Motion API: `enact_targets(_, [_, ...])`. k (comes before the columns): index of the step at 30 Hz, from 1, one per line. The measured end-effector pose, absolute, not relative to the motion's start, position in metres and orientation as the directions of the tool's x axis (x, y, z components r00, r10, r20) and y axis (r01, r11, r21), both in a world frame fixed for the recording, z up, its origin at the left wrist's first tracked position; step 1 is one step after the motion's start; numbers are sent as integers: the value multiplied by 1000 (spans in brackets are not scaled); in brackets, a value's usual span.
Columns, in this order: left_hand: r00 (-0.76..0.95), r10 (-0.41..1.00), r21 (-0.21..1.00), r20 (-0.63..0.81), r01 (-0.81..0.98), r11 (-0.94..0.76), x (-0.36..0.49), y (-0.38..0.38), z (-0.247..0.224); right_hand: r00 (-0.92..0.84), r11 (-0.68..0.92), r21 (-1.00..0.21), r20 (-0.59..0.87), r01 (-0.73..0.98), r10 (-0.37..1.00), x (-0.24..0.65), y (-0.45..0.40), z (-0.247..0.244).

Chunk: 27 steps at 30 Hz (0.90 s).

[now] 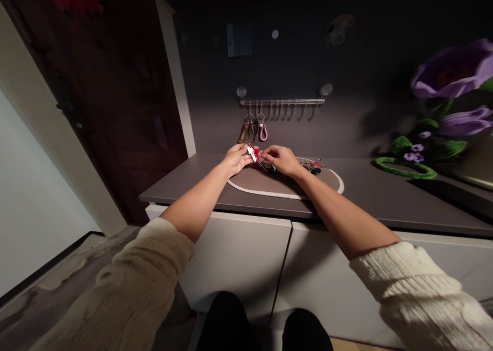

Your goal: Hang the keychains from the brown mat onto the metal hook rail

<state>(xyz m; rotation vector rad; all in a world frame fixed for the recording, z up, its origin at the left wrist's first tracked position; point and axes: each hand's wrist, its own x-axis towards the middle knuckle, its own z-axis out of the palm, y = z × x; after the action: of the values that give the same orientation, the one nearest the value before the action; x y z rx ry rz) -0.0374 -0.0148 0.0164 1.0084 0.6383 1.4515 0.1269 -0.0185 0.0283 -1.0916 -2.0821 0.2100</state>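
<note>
My left hand holds a small bunch of keys with a red ribbon or cord on it, palm turned partly up above the mat. Just to the right, my right hand is closed in a pinch close to the red part; what lies between its fingertips is too small to make out. Under both hands is a brown oval mat with a white rim. More keys and dark small items lie on it, partly hidden behind my right hand and forearm.
A clear hook rail on the dark wall carries several hooks, with a pink loop keyring and a brown key strap at its left. Purple flowers and a green ring stand right on the grey countertop.
</note>
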Motion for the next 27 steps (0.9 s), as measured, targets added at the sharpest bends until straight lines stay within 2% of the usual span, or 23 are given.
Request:
enact_targets(6, [107,967,851,231,-504,-148,-37,-16,16,-376,678,-460,587,573,717,125,-20,27])
enact_targets(19, [215,934,860,286,-487,-151,-34,-17,12,-386,680,-329,629,655,675,123,-12,21])
enact_targets(22, [229,929,865,290,-477,-152,-35,-16,11,-371,659,-339,616,671,695,123,-14,22])
enact_targets(27, [223,923,849,314,-501,-168,-35,-16,12,-318,645,-427,616,634,720,123,-18,26])
